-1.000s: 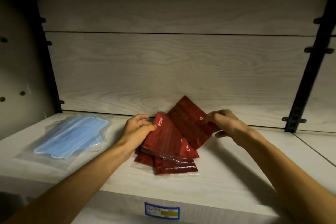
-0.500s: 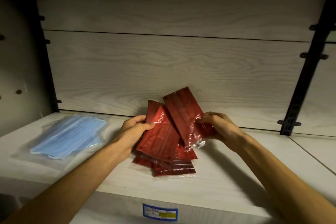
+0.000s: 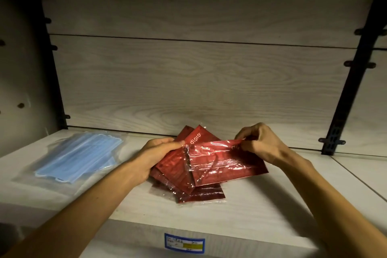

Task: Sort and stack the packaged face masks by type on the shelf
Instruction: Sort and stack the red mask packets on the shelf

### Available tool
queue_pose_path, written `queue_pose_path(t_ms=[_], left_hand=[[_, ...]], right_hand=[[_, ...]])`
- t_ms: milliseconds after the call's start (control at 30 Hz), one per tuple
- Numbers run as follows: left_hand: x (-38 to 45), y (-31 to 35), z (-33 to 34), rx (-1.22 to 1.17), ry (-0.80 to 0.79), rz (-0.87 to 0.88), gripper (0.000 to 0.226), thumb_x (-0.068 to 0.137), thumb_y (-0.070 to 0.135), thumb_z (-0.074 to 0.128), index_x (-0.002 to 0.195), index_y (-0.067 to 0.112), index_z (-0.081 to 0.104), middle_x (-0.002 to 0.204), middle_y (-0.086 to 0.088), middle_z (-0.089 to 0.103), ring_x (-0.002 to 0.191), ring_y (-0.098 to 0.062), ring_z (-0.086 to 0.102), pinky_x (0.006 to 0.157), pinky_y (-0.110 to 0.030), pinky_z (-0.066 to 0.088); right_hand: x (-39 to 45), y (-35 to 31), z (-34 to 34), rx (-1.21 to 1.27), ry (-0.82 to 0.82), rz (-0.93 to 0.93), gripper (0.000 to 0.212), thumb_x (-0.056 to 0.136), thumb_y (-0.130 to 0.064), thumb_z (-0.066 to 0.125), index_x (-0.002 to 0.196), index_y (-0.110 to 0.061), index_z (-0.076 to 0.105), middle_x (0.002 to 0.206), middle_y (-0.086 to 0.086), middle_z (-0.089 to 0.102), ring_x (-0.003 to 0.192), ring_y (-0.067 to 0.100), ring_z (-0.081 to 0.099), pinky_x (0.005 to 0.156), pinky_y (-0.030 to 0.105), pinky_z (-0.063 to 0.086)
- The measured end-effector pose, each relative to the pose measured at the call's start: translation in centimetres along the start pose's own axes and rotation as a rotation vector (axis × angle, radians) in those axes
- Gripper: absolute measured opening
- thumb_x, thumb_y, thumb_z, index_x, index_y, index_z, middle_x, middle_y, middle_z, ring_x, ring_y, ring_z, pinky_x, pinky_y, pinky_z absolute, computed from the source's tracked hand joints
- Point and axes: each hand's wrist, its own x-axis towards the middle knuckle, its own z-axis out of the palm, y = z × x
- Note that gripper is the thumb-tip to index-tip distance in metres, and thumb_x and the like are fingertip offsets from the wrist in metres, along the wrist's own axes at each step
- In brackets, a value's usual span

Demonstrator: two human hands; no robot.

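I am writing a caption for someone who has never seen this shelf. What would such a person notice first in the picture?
First, the fan of red mask packets in the middle of the pale shelf, glossy in their clear wrap. The left hand grips the packets at their left side, while the right hand pinches the upper right corner of the topmost packet, which lies across the others. Far left on the shelf lies a clear bag of blue masks, apart from the red ones.

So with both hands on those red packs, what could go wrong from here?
1. The right hand pinches only a corner of the top glossy red mask packet; it could slip.
2. The fanned pile of red packets under the left hand lies askew and may slide apart.
3. Clear bag of blue masks is well apart; mixing is unlikely.
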Motion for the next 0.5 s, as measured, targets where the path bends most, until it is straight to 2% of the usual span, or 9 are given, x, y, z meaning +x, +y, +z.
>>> queue_pose_path(t_ms=[67, 100, 200, 267, 333, 433, 500], left_hand=[[-0.1, -0.1, 0.1, 0.021, -0.031, -0.005, 0.032, 0.082, 0.022, 0.08, 0.11, 0.009, 0.073, 0.093, -0.015, 0.078, 0.067, -0.023, 0.073, 0.058, -0.029, 0.061], [-0.1, -0.2, 0.1, 0.018, -0.046, -0.005, 0.032, 0.08, 0.019, 0.081, 0.11, 0.009, 0.074, 0.093, -0.016, 0.077, 0.067, -0.023, 0.074, 0.056, -0.029, 0.061], [-0.1, -0.2, -0.1, 0.066, -0.115, 0.021, 0.04, 0.072, 0.017, 0.086, 0.11, 0.01, 0.074, 0.099, -0.018, 0.077, 0.078, -0.027, 0.075, 0.067, -0.035, 0.063], [-0.1, -0.2, -0.2, 0.128, -0.151, 0.039, 0.042, 0.07, 0.019, 0.089, 0.109, 0.013, 0.076, 0.103, -0.017, 0.076, 0.084, -0.029, 0.075, 0.073, -0.036, 0.063], [-0.1, -0.2, -0.3, 0.154, -0.157, 0.055, 0.039, 0.069, 0.023, 0.09, 0.105, 0.015, 0.077, 0.103, -0.015, 0.077, 0.085, -0.027, 0.076, 0.07, -0.032, 0.062], [-0.2, -0.2, -0.1, 0.151, -0.122, 0.054, 0.028, 0.073, 0.036, 0.086, 0.094, 0.018, 0.08, 0.095, -0.012, 0.078, 0.074, -0.021, 0.074, 0.063, -0.026, 0.059], [-0.1, -0.2, -0.1, 0.098, -0.077, 0.046, 0.015, 0.079, 0.033, 0.082, 0.086, 0.019, 0.081, 0.088, -0.011, 0.077, 0.067, -0.018, 0.072, 0.06, -0.025, 0.058]], right_hand=[[-0.2, -0.4, 1.1, -0.066, 0.0, -0.08, 0.017, 0.063, -0.013, 0.065, 0.072, -0.023, 0.075, 0.09, 0.002, 0.076, 0.083, 0.019, 0.073, 0.078, 0.039, 0.06], [-0.2, -0.6, 1.7, -0.114, -0.014, -0.133, 0.022, 0.066, -0.008, 0.067, 0.075, -0.027, 0.073, 0.102, -0.003, 0.074, 0.091, 0.015, 0.072, 0.085, 0.039, 0.059], [-0.1, -1.1, 3.0, -0.272, -0.052, -0.222, 0.037, 0.068, -0.01, 0.07, 0.096, -0.034, 0.07, 0.127, -0.012, 0.063, 0.102, 0.006, 0.064, 0.09, 0.027, 0.053], [0.0, -1.0, 3.4, -0.302, -0.11, -0.171, 0.06, 0.068, -0.015, 0.072, 0.123, -0.036, 0.06, 0.127, -0.013, 0.063, 0.099, 0.007, 0.063, 0.088, 0.026, 0.054], [0.0, -0.8, 3.7, -0.301, -0.176, -0.112, 0.074, 0.069, -0.017, 0.072, 0.137, -0.035, 0.05, 0.124, -0.013, 0.065, 0.1, 0.008, 0.064, 0.091, 0.027, 0.054], [-0.1, -0.6, 3.6, -0.344, -0.124, -0.101, 0.066, 0.071, -0.02, 0.071, 0.134, -0.033, 0.057, 0.112, -0.015, 0.069, 0.097, 0.007, 0.066, 0.09, 0.028, 0.054], [0.0, -0.3, 3.1, -0.417, -0.039, -0.122, 0.052, 0.071, -0.022, 0.068, 0.122, -0.031, 0.068, 0.105, -0.015, 0.072, 0.093, 0.008, 0.068, 0.088, 0.029, 0.055]])
